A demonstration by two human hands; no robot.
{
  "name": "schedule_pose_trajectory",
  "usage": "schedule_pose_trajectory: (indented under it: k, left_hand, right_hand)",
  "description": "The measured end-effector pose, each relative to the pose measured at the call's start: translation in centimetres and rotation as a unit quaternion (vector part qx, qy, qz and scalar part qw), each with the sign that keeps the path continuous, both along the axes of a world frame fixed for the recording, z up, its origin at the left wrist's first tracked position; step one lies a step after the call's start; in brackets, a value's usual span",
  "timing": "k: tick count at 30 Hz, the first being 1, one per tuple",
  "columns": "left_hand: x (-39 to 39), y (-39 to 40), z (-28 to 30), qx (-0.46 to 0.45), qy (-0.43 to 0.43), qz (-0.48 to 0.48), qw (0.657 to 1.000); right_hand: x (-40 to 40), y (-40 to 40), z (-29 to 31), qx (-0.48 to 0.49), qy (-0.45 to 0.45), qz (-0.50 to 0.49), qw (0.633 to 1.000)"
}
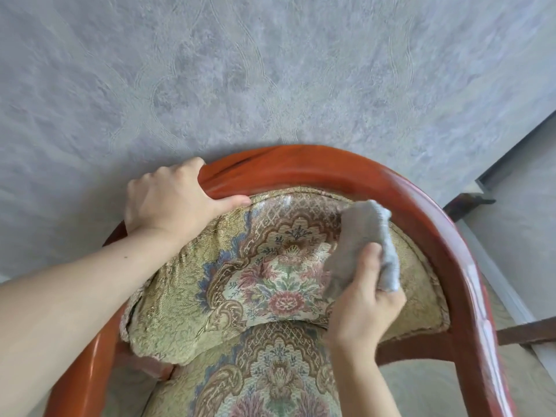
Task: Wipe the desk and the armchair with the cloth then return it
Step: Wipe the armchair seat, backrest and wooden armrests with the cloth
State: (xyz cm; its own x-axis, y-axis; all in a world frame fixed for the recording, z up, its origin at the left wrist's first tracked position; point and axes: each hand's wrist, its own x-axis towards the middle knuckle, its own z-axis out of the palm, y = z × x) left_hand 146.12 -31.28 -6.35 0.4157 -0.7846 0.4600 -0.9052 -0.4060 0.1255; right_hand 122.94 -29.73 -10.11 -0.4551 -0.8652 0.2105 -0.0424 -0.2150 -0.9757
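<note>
The armchair has a curved red-brown wooden frame (331, 167) and floral woven upholstery on its backrest (210, 281) and seat. My left hand (171, 200) grips the top rail of the frame at the left, thumb on the fabric edge. My right hand (365, 302) holds a crumpled grey cloth (367, 236) pressed against the right upper part of the padded backrest. The desk is out of view.
A grey patterned wall (270, 70) stands right behind the chair. At the right are a pale floor (517, 236), a dark skirting strip and a dark wooden bar (529, 334) beside the chair's right arm.
</note>
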Motion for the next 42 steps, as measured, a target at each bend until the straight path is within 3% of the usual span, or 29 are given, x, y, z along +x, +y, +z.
schedule_pose_trajectory:
  k: [2,4,7,11,13,17,22,26,31,39,40,42]
  left_hand:
    - [0.0,0.0,0.0,0.003,-0.001,0.004,1.000]
    - [0.1,0.0,0.0,0.006,0.001,0.006,1.000]
    - [0.0,0.0,0.2,0.005,0.011,0.000,1.000]
    - [0.5,0.3,0.5,0.033,0.025,-0.043,0.998]
    - [1.0,0.3,0.3,0.048,0.025,-0.058,0.997]
    - [1.3,0.1,-0.1,0.037,0.019,-0.076,0.996]
    - [1.3,0.0,-0.3,0.018,0.020,-0.084,0.996]
    - [1.1,-0.1,-0.3,0.015,0.025,-0.078,0.997]
    - [0.6,0.3,-0.2,-0.002,0.026,-0.060,0.998]
    - [0.0,0.5,0.0,-0.018,0.008,-0.037,0.999]
    - [-0.1,0.6,0.0,-0.022,0.010,-0.038,0.999]
    - [-0.2,0.6,0.0,-0.024,0.014,-0.040,0.999]
  right_hand:
    - [-0.5,-0.5,1.3,-0.007,-0.097,-0.056,0.994]
    - [-0.9,-1.0,2.2,-0.023,-0.110,-0.095,0.989]
    - [-0.7,-1.7,2.2,-0.073,0.021,-0.120,0.990]
    - [1.3,-2.7,-0.7,0.039,0.192,-0.027,0.980]
    - [2.2,-2.7,-1.6,0.027,0.239,-0.007,0.971]
    - [2.9,-3.4,-3.2,-0.038,0.291,-0.007,0.956]
    - [3.3,-4.2,-4.1,-0.046,0.330,0.010,0.943]
    - [5.1,-3.7,-3.9,-0.104,0.385,0.070,0.914]
    - [6.4,-3.2,-3.5,-0.130,0.344,0.125,0.921]
    - [5.0,-3.0,-3.0,-0.165,0.397,0.236,0.872]
    - [4.3,-3.1,-2.4,-0.138,0.349,0.267,0.888]
    - [2.7,-2.7,-0.4,-0.067,0.103,0.308,0.944]
